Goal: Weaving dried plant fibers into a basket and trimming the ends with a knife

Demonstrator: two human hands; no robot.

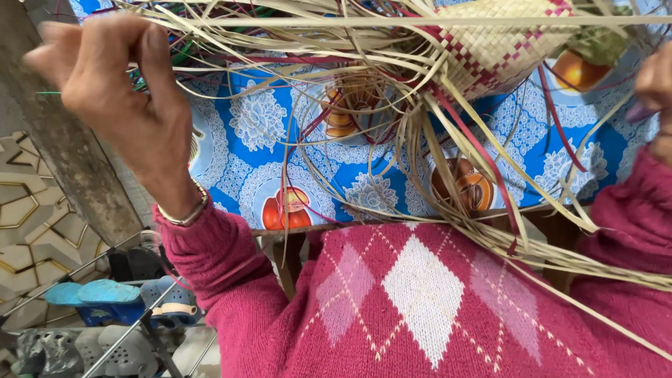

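Head view, looking down over a person's chest in a pink argyle sweater (413, 301). The left hand (119, 91) is raised at upper left, fingers curled narrowly and pinched on a bundle of pale straw strips (231, 28) that run rightward across the top of the frame; a thin bracelet (183, 215) sits at the wrist. The right hand (654, 84) is cut by the right edge, so its grip cannot be told, though it sits close to the loose strands there. Between the 2 hands, at upper centre-right, hangs the woven mat piece (500, 45): a tight panel of natural straw plaiting with a red checked border. Judged by that, a small section is finished; many long unwoven strips, pale and red (483, 150), trail from its lower edge down across the lap, so most of the plaiting looks left to do. Beneath lies a blue patterned tablecloth (245, 140) with white lace motifs and orange fruit prints. Blue sandals (105, 297) rest on a rack at lower left.
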